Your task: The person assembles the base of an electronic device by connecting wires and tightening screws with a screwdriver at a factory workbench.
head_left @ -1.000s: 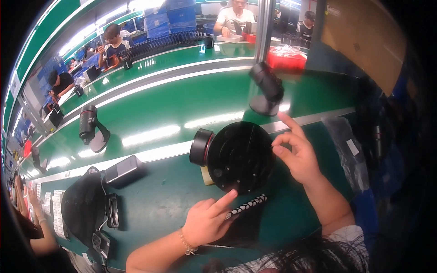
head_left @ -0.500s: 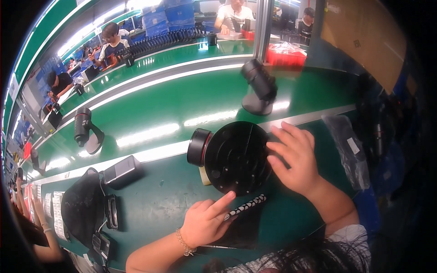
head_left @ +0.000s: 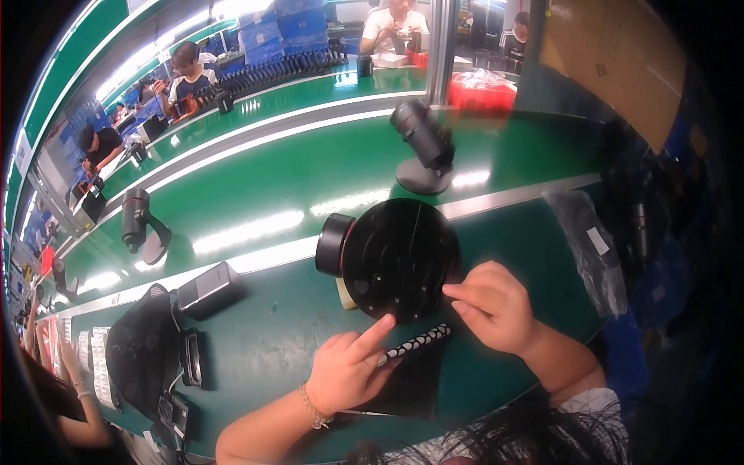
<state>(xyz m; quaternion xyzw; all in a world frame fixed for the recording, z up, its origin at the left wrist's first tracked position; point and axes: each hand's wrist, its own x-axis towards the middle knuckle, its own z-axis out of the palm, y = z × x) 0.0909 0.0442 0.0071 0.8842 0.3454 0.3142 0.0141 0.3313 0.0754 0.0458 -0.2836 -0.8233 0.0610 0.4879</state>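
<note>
A black desktop microphone (head_left: 335,243) lies on its side before me, the underside of its round black base (head_left: 399,256) turned toward me. My left hand (head_left: 345,372) grips a narrow black strip with white rounded shapes (head_left: 418,343), its index finger stretched to the base's lower edge. Just off the lower right edge of the base, my right hand (head_left: 496,308) is closed, with thumb and index finger close together. Anything between those fingertips is too small to make out. A yellowish block (head_left: 346,294) shows partly beneath the microphone.
Beyond the metal edge, two more microphones (head_left: 422,139) (head_left: 136,221) stand on the green belt (head_left: 287,170). At left are a black mesh bag (head_left: 143,333) and a dark box (head_left: 209,291). A clear plastic bag (head_left: 585,248) lies at right. Other people work across the line.
My right hand has come away from the base's right edge, moving down, and its spread fingers have drawn together. My left hand stays by the lower edge with the strip.
</note>
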